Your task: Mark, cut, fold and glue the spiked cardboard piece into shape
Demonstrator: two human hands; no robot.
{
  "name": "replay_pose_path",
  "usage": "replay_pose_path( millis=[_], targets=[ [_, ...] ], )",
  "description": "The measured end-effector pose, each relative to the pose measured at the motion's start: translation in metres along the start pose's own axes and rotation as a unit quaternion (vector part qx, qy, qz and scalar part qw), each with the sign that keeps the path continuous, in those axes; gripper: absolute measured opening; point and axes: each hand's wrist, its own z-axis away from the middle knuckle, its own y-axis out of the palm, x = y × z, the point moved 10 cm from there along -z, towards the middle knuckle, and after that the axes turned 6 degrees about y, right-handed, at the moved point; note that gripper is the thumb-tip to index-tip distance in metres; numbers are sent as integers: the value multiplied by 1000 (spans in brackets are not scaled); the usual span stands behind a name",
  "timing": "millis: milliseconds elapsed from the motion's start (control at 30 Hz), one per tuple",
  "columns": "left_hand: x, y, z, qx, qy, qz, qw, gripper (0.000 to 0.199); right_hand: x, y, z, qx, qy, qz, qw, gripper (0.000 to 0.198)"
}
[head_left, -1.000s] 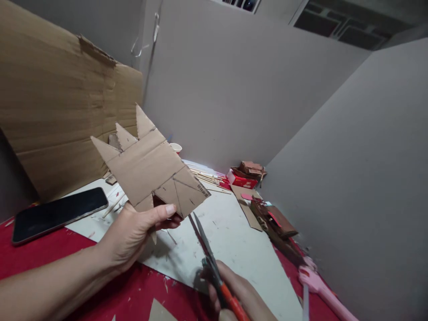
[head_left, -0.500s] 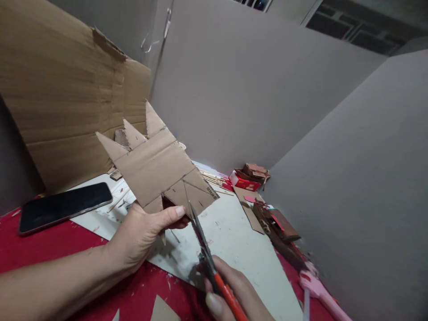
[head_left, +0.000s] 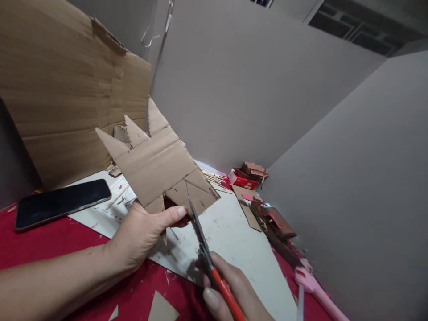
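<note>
A brown cardboard piece (head_left: 157, 165) with pointed spikes along its far edge is held up and tilted in my left hand (head_left: 143, 232). My left thumb presses on its near edge, beside a notch cut there; the other fingers are mostly hidden behind it. Pencil lines mark triangles on the near part. My right hand (head_left: 230, 285) grips red-handled scissors (head_left: 203, 243), and their blades meet the cardboard's near edge just right of my left thumb, along a drawn line. Most of my right fingers are hidden behind the handles.
A black phone (head_left: 63, 203) lies left on the red cloth (head_left: 87, 249), partly over a white board (head_left: 230, 240). Large cardboard (head_left: 67, 98) stands behind. Thin sticks (head_left: 214, 178), a red box (head_left: 243, 179), brown pieces (head_left: 277, 223) and a pink glue gun (head_left: 314, 285) line the wall side.
The scissor blades have moved slightly farther into the cardboard along the drawn line. The view has shifted a little; both hands keep their hold.
</note>
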Motion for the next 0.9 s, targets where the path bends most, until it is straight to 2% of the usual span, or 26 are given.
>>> replay_pose_path(
  millis=[200, 333, 500, 600, 900],
  targets=[
    [2, -1, 0, 5, -1, -13, 1000, 28, -3, -4, 2, -23, 2, 11, 1000, 46],
    [0, -1, 2, -2, 4, -15, 1000, 25, 1, -1, 1, -9, 2, 7, 1000, 48],
    [-3, 1, 1, -6, 9, -3, 1000, 32, 10, 4, -3, 31, -7, 8, 999, 54],
    [-2, 0, 1, -7, 5, -2, 1000, 26, 8, 7, -3, 55, -6, -2, 998, 54],
    [3, 0, 6, -20, -9, 7, 1000, 25, 4, 7, -3, 38, -17, 7, 999, 52]
  ],
)
